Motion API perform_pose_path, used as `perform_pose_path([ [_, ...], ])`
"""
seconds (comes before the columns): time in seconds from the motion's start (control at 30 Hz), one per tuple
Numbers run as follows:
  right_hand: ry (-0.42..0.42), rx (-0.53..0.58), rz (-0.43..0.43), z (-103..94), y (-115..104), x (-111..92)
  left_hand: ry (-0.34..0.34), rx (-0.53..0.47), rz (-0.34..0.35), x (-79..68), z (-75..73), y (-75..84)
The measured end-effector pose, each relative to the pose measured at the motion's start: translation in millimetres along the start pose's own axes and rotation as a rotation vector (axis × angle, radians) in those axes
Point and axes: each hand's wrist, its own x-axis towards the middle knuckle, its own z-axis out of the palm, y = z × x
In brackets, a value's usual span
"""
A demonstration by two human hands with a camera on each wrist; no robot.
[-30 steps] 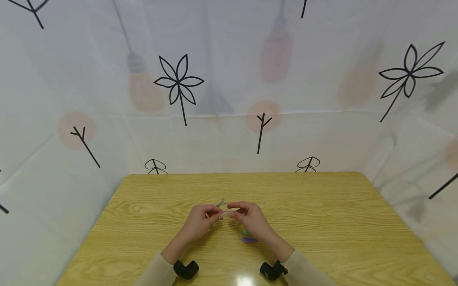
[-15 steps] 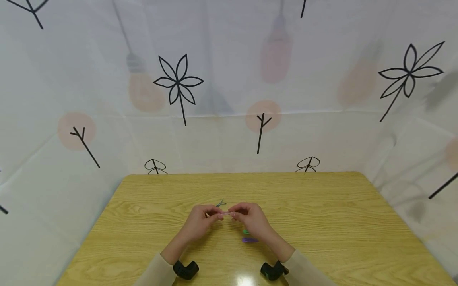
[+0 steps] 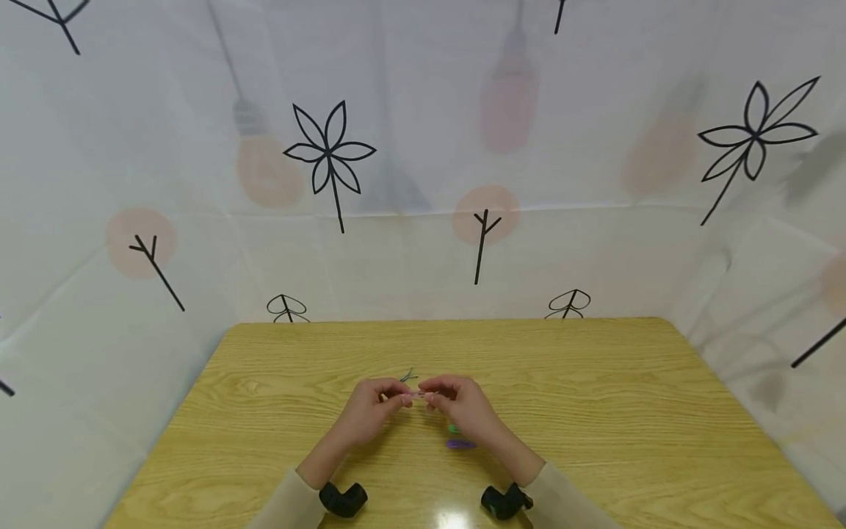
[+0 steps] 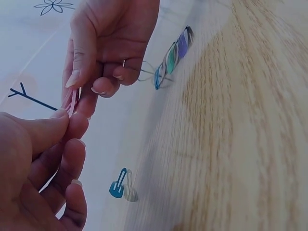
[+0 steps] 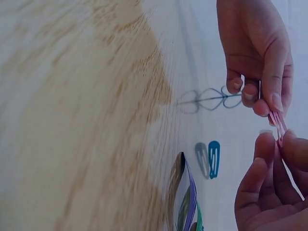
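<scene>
Both hands meet over the middle of the table around a small pink snap hair clip (image 3: 418, 395). My left hand (image 3: 373, 411) pinches one end between thumb and finger. The other end is pinched by my right hand (image 3: 465, 408), whose fingertips hide part of the clip. In the right wrist view the slim pink clip (image 5: 277, 125) stretches between the two sets of fingertips. A green hair clip (image 3: 454, 428) and a purple hair clip (image 3: 460, 444) lie beside the right hand. Beyond the fingers lies a blue clip (image 4: 117, 187), clearest in the wrist views.
The wooden table (image 3: 595, 397) reaches back to a white patterned cloth (image 3: 410, 264) that hangs around it. Another blue clip (image 4: 157, 78) lies beside the green one in the left wrist view. Black wrist mounts (image 3: 344, 499) sit at both cuffs.
The pink clip has turned and dropped slightly between the fingertips. The right fingers shift a little on it, while the left hand stays almost still.
</scene>
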Motion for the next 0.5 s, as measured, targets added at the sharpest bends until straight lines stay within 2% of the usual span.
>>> perform_pose_path([
  [0.27, -0.009, 0.004, 0.02, 0.5, -4.9, -2.0, -0.013, 0.036, -0.001, -0.2, 0.2, -1.8],
  [0.5, 0.008, 0.045, 0.059, 2.3, -4.0, -2.0, -0.013, 0.001, -0.004, 0.6, 0.7, -2.3],
])
